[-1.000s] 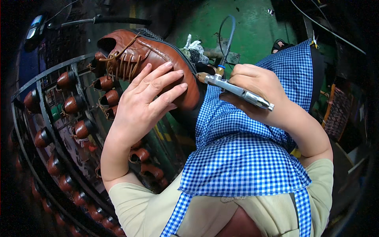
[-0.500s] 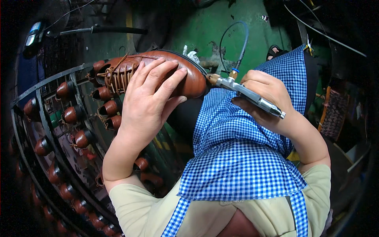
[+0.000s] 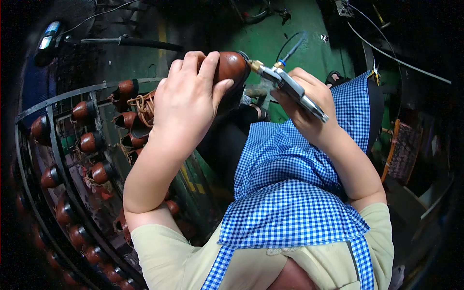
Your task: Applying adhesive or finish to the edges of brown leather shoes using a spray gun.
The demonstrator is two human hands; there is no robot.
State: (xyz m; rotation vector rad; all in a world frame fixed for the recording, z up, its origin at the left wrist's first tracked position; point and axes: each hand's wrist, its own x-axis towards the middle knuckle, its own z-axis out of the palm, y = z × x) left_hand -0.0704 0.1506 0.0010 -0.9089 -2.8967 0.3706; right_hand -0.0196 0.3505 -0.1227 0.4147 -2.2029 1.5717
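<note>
A brown leather lace-up shoe (image 3: 230,66) is in my left hand (image 3: 186,104), whose fingers wrap over its upper; the hand hides most of the middle. Its toe points right, and tan laces (image 3: 143,107) show left of my wrist. My right hand (image 3: 311,104) is closed around a metal spray gun (image 3: 297,92). The gun's brass nozzle (image 3: 254,65) points left at the toe's edge, very near the dark sole; whether they touch I cannot tell. A thin blue hose (image 3: 293,44) joins the gun near its front.
On my left stands a dark metal rack (image 3: 57,140) holding several brown shoes (image 3: 90,142). A black bar (image 3: 145,43) lies beyond it. Over my lap hangs a blue checked apron (image 3: 290,208). The floor (image 3: 309,53) is green, and a pale cable (image 3: 401,60) crosses at the upper right.
My left hand has turned the shoe, so its toe now points up more and less of its side shows. The spray gun has moved up and slightly left, following the toe.
</note>
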